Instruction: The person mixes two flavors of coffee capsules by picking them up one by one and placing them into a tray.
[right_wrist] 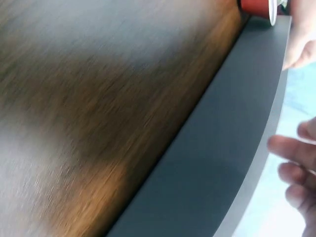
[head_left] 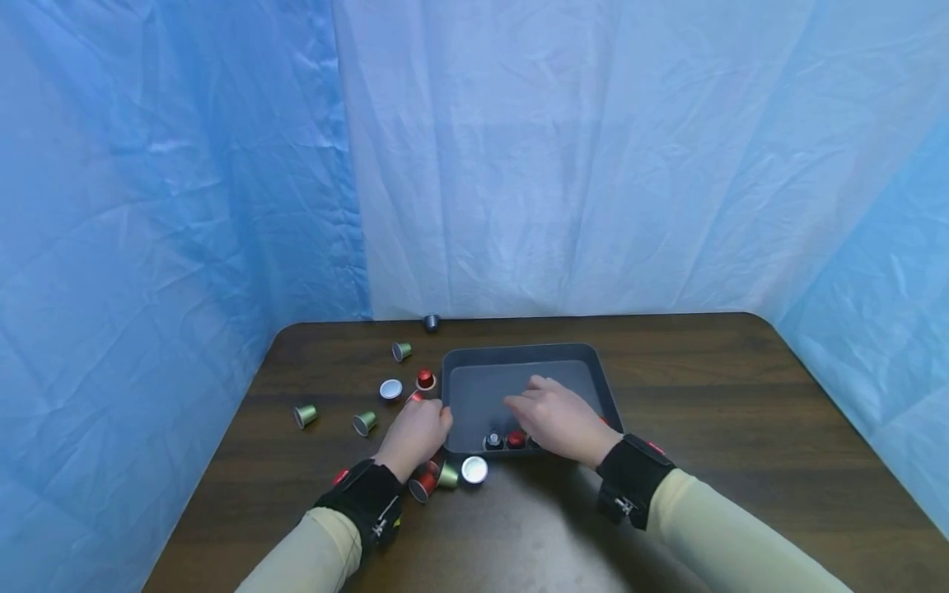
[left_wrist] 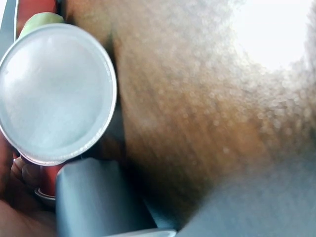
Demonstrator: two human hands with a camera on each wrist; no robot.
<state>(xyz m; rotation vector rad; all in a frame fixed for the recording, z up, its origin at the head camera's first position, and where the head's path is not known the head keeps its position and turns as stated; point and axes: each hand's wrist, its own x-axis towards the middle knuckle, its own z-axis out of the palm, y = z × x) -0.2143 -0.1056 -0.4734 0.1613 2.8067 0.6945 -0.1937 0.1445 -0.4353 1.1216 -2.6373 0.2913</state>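
My left hand (head_left: 417, 430) is at the left edge of a dark grey tray (head_left: 482, 394), its fingers bent and their tips hidden in the head view. A red coffee capsule (head_left: 415, 397) shows just beyond its knuckles. In the left wrist view its fingers (left_wrist: 29, 173) are close by another red capsule (left_wrist: 49, 181), partly covered by a capsule with a silver lid (left_wrist: 57, 94); I cannot tell whether they grip it. Over the tray's right part hangs my right hand (head_left: 559, 418), fingers loosely bent and apart, nothing between them. Below it a black capsule (head_left: 493, 441) and a red one (head_left: 516, 439) stand along the tray's near wall.
Green capsules (head_left: 364, 423) lie scattered on the left of the wooden table (head_left: 726, 445). A white-lidded capsule (head_left: 390, 389) and an upright red one (head_left: 426, 379) stand left of the tray. A dark capsule (head_left: 432, 322) is at the back edge. Several capsules cluster at the tray's near left corner.
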